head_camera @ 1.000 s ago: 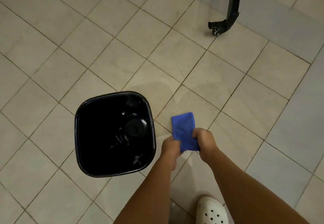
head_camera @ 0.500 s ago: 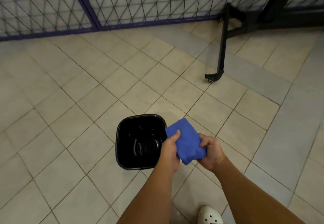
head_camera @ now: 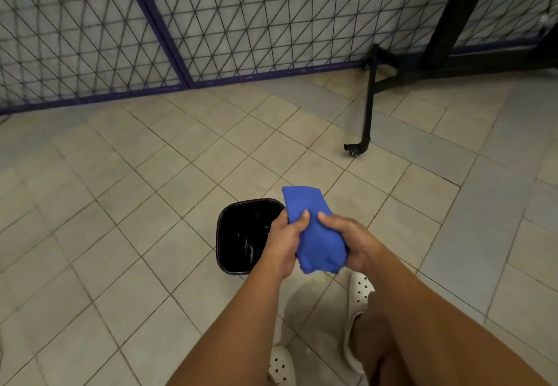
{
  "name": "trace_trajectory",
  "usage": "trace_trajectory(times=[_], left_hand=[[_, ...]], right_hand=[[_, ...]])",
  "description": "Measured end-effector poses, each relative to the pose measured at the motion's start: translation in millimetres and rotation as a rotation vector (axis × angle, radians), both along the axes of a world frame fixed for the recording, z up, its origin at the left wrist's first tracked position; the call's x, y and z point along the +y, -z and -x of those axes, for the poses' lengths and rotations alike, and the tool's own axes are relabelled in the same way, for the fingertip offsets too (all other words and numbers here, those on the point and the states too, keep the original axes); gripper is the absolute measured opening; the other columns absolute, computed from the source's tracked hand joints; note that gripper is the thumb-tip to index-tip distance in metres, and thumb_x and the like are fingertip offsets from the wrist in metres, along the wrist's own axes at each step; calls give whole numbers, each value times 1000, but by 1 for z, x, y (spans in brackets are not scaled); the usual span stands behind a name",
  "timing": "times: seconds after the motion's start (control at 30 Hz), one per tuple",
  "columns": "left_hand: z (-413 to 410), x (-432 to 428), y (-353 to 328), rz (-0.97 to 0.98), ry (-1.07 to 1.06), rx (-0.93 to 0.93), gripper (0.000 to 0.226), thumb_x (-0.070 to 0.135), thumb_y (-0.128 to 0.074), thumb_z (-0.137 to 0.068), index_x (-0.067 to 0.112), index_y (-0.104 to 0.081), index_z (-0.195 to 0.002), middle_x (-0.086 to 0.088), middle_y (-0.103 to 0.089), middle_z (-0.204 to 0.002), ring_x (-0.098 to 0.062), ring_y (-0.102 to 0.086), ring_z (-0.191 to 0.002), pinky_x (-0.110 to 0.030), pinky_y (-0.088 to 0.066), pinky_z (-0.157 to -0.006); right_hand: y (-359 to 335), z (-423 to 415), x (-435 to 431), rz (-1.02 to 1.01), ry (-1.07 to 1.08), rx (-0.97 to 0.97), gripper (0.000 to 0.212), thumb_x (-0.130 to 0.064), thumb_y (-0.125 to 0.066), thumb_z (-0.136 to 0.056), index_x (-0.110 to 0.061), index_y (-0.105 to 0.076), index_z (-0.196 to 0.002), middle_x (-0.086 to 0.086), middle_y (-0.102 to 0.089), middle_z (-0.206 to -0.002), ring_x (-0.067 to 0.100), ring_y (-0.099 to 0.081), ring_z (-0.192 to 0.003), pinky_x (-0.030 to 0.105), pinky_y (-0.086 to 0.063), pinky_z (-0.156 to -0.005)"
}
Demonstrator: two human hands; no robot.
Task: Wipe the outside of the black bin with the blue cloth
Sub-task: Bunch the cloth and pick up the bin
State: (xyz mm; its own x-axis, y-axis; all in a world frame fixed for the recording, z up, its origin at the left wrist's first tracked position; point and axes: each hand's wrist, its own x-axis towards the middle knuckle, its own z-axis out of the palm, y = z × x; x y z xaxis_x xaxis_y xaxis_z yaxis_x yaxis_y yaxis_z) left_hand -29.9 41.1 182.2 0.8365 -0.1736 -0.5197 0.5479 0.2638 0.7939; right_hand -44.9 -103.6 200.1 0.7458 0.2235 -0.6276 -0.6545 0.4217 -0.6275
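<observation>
Black bin (head_camera: 247,202) stands upright on the tiled floor (head_camera: 120,204) with its mouth open to the camera. It is well short of the floor's far edge, where the wire fence (head_camera: 241,23) runs, and just ahead of the person's white clogs (head_camera: 360,289) — nothing touches it. What has changed in the last second is the view and the cloth, not the bin. A second ago the head looked straight down and the bin filled the lower left of the picture; now the head is raised, the fence and a black wheeled stand (head_camera: 367,113) have come into sight, and the bin looks smaller and farther off. The blue cloth (head_camera: 314,234) was then spread flat and pinched at its near edge. Now it is gathered into a thick pad and held in the air between both hands, covering the bin's right rim in the view without, as far as I can tell, touching it. The left hand (head_camera: 283,243) curls its fingers under the cloth's left side with the thumb pressed on top, and the right hand (head_camera: 350,243) wraps the right side likewise, thumbs nearly meeting. I judge this to be preparation — the cloth is being folded for wiping, and no stroke on the outer walls has begun. From above those walls hardly show, so stooping or tilting the bin seems likely to be needed.
</observation>
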Motion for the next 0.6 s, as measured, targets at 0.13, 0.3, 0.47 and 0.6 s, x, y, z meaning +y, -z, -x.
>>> trace_trajectory(times=[0.13,0.3,0.47,0.6], left_hand=[[4,-13,-13,-54,-22,8,31,26,-61,-97,5,-63,-119,-18,-71,-115,-35,-69,-105,-53,-55,-93],[-6,-19,-5,-73,-86,44,29,27,-65,-94,6,-62,-114,-15,-72,-112,-32,-71,-101,-47,-57,-85],[-22,-9,27,-161,-41,32,22,24,-60,-98,7,-64,-111,-14,-73,-106,-28,-70,-93,-39,-57,-74],[-38,-5,61,-266,-28,30,20,22,-61,-97,6,-66,-108,-14,-73,-103,-29,-71,-94,-40,-59,-76]], right_hand=[[-7,3,-12,-82,38,-92,55,-25,-72,-74,-2,-57,-122,21,-63,-119,38,-61,-108,44,-52,-83],[-7,-5,-14,-45,166,-173,54,-20,-69,-74,5,-55,-119,25,-61,-118,39,-61,-106,47,-52,-87],[13,-21,-5,-5,302,-78,29,-5,-57,-85,-2,-58,-114,25,-63,-114,37,-63,-96,50,-49,-87],[35,-40,6,67,339,24,32,0,-53,-86,-5,-52,-117,19,-62,-113,34,-64,-95,46,-54,-80]])
